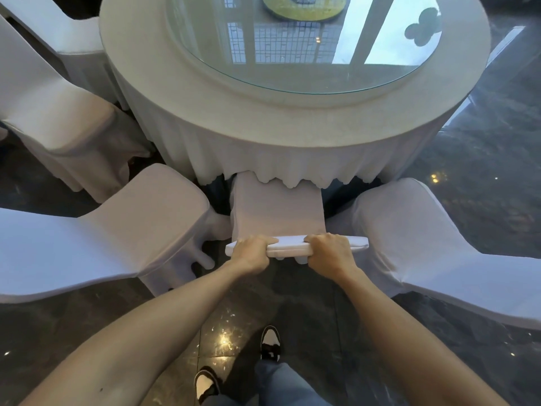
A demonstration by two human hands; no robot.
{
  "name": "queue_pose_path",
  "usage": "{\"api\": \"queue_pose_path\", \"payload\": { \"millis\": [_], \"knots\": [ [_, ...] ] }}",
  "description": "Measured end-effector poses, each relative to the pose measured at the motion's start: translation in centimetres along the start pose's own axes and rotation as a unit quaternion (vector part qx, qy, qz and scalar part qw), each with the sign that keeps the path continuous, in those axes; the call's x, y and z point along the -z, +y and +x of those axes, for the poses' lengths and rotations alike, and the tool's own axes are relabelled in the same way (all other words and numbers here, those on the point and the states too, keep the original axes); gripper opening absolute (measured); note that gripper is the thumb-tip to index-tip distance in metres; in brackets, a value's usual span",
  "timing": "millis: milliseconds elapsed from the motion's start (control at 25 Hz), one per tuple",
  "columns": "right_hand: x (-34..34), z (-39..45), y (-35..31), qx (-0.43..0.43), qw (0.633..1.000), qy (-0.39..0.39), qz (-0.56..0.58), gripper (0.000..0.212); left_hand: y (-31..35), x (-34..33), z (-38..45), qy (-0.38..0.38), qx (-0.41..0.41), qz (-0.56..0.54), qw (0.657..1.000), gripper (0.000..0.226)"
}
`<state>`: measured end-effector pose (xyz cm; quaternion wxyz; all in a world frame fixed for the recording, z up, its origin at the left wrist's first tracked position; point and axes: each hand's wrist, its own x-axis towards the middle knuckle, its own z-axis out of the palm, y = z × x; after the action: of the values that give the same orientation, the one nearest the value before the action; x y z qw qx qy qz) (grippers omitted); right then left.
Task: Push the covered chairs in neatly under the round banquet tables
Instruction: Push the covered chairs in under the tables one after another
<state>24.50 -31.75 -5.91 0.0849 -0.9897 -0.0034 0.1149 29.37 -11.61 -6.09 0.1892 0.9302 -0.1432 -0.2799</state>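
Observation:
A round banquet table (292,136) with a white pleated cloth fills the upper middle. Straight in front of me stands a white covered chair (278,209); the front of its seat reaches under the cloth's hem. My left hand (251,249) grips the top of its backrest on the left side. My right hand (329,249) grips the same top edge on the right. Another covered chair (140,218) stands close on the left, angled toward the table, and a third covered chair (415,230) stands close on the right.
Two more covered chairs (52,118) stand at the table's left side. A glass turntable (292,54) lies on the tabletop with a yellow-green centrepiece (304,8). The floor (483,177) is dark polished stone. My two feet in black-and-white shoes (269,344) are below.

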Motion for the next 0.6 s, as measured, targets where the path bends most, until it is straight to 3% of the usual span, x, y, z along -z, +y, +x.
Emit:
{"api": "queue_pose_path", "payload": {
  "millis": [240, 400, 600],
  "knots": [
    [0.6, -1.0, -3.3, -0.069, 0.997, 0.031, 0.031, 0.021, -2.4, 1.8, -1.3, -0.022, -0.071, -0.031, 0.997, 0.044],
    [2.2, -1.1, -6.6, -0.110, 0.994, -0.019, 0.016, 0.020, -4.8, 5.7, -2.2, 0.024, -0.133, -0.050, 0.990, 0.045],
    [3.6, 0.1, -15.2, -0.163, 0.985, -0.063, 0.002, 0.021, -13.8, 14.2, -3.8, 0.055, -0.195, -0.005, 0.979, 0.053]
  ]
}}
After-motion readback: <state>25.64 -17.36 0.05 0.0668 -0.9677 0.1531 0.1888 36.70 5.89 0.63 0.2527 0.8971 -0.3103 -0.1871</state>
